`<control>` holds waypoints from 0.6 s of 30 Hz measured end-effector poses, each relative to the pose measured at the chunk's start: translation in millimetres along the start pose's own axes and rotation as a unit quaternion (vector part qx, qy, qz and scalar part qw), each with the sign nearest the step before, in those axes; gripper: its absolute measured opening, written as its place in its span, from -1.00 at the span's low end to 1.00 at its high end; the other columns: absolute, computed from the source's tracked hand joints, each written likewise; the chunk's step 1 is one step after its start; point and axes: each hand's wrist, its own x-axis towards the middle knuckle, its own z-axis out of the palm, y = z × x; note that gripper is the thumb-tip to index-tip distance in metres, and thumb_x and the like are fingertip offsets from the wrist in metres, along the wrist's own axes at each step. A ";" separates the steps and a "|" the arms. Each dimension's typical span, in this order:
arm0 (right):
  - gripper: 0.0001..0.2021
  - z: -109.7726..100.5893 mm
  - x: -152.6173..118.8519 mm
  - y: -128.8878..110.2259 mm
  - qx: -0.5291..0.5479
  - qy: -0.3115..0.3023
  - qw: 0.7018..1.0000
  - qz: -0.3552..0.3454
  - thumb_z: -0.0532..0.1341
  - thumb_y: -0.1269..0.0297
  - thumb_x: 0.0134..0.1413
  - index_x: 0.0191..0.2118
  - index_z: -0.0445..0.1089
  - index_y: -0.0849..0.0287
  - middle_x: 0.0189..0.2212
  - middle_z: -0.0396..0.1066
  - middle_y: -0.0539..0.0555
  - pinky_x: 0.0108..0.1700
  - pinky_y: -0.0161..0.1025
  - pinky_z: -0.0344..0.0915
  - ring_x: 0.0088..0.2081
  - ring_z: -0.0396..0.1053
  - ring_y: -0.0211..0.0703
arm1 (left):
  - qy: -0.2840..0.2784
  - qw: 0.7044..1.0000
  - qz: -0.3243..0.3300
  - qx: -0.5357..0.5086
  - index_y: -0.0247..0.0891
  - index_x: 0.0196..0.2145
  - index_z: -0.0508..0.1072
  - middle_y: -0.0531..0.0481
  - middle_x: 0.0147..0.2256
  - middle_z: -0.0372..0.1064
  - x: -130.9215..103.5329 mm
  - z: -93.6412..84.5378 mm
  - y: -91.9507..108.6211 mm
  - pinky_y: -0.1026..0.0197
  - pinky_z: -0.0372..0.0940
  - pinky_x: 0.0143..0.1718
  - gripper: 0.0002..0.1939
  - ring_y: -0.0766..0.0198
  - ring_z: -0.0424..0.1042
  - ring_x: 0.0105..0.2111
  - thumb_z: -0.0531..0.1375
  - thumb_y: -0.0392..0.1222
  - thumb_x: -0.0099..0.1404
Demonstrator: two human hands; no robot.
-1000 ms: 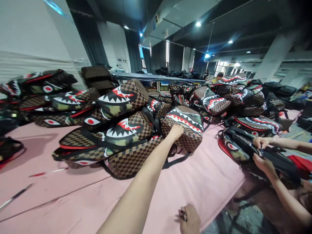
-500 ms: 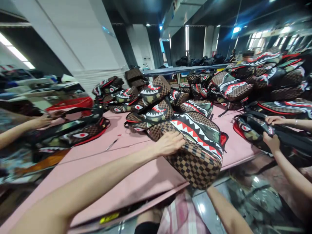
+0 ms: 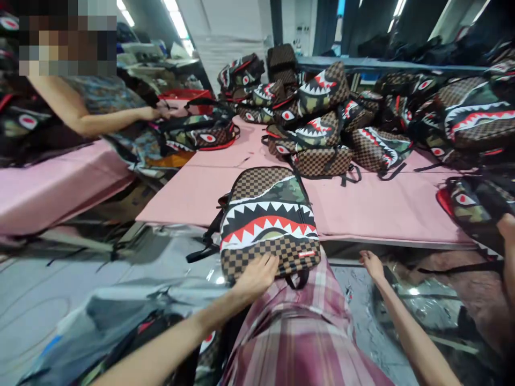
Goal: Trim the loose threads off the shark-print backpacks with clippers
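Note:
A brown-checked backpack [image 3: 269,214] with a red, white and black shark-mouth print and a camouflage patch lies at the near edge of the pink table [image 3: 193,187], partly over my lap. Black straps stick out at its left and its near end. My left hand [image 3: 257,273] rests on the checked lower part of its front, fingers together over the fabric; whether they pinch it is unclear. To the right of the backpack, my right hand [image 3: 372,265] hangs in the air just below the table edge, touching nothing, its fingers partly curled and apart.
Similar backpacks [image 3: 317,128] are heaped along the far side of the table. At the left a person [image 3: 112,107] handles another bag [image 3: 205,136]. Another person's hand [image 3: 507,228] holds a bag at the right edge. Plastic-wrapped material [image 3: 426,300] lies low at the right.
The view has swung left and down. The backpack has turned and come to the near table edge; my left hand has shifted onto its lower front. My right hand, hidden behind it before, now shows free.

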 end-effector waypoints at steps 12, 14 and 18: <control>-0.59 72.2 -28.4 -167.6 0.077 -0.082 0.979 -0.172 0.24 0.00 -0.15 -0.19 0.39 0.16 -0.38 0.41 0.02 -0.31 -0.27 0.20 -0.36 0.32 -0.17 | 0.066 0.958 -0.229 -0.161 -0.11 -0.05 0.37 -0.09 -0.02 0.34 -74.3 57.9 12.7 -0.17 0.01 0.10 -0.68 0.00 0.19 0.07 0.09 -0.10 0.24; -0.63 76.7 -29.8 -172.4 0.091 -0.075 0.978 -0.171 0.24 0.04 -0.13 -0.23 0.37 0.19 -0.47 0.38 0.00 -0.38 -0.29 0.19 -0.43 0.30 -0.19 | 0.127 0.901 -0.369 -0.188 -0.14 -0.03 0.35 -0.13 0.04 0.27 -86.2 61.6 -9.3 -0.21 -0.02 0.12 -0.66 -0.04 0.09 0.14 0.06 -0.07 0.24; -0.70 76.2 -18.5 -182.3 0.118 -0.089 0.972 -0.185 0.12 0.09 0.02 -0.29 0.39 0.25 -0.47 0.39 0.03 -0.37 -0.30 0.21 -0.43 0.31 -0.20 | 0.168 0.739 -0.535 -0.373 -0.31 0.14 0.11 -0.21 0.05 0.23 -84.2 78.0 -43.4 -0.07 0.14 0.07 -0.46 0.04 0.23 0.06 0.01 -0.04 0.25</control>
